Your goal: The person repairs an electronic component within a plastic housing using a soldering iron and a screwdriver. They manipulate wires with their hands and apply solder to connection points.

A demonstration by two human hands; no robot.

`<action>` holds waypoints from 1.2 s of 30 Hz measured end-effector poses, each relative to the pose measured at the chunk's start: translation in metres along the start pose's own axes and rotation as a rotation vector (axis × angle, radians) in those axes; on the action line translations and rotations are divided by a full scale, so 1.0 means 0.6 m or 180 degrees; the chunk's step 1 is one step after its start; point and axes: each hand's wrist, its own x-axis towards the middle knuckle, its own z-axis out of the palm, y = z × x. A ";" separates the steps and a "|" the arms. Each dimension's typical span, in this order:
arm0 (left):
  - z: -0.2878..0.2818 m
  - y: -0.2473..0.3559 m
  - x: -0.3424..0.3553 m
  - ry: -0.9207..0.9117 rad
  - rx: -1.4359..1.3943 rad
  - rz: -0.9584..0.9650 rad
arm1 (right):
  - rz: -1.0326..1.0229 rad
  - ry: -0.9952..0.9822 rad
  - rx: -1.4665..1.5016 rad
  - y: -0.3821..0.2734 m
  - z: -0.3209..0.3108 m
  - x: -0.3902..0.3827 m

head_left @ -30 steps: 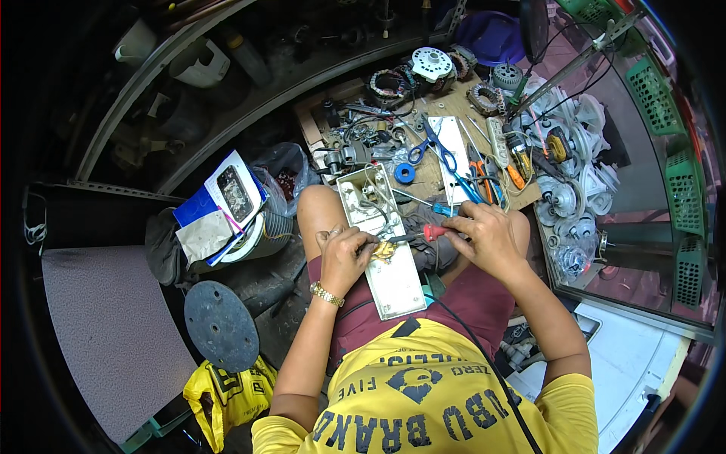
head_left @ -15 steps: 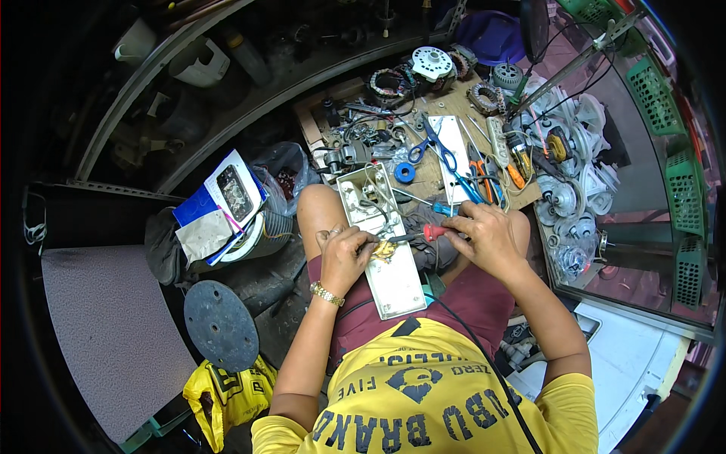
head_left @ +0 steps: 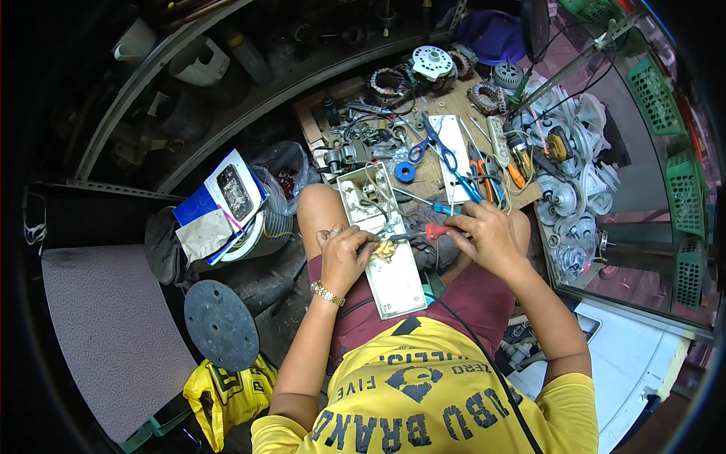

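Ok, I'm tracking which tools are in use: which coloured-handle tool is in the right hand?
The red-handled tool with a dark shaft, held in the right hand. The blue-handled scissors and orange-handled pliers lie unheld over the brown wooden workbench.

Light falls unevenly around the white casing (head_left: 395, 284), whose pale lower half is bright and nearly washed of detail. Far to its upper left the recess behind the shelf rail (head_left: 160, 60) sinks into deep shadow; to its right the scene is brighter, with a pinkish cast beyond the glass. Focus looks sharp near the casing, though its small inner parts are hard to resolve. Far from it, straight edges bow, and the circular rim darkens to black with faint bluish fringing.
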 end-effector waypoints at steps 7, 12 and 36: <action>0.001 -0.001 -0.001 0.0002 -0.0028 -0.0032 | 0.0011 -0.0020 0.0047 -0.001 0.001 -0.001; 0.001 0.001 -0.001 0.0014 -0.0031 -0.0020 | 0.0038 -0.0092 0.0067 0.001 0.000 -0.002; -0.003 0.006 0.001 0.0010 0.0098 -0.0018 | 0.0097 -0.0025 0.0106 0.003 -0.002 -0.009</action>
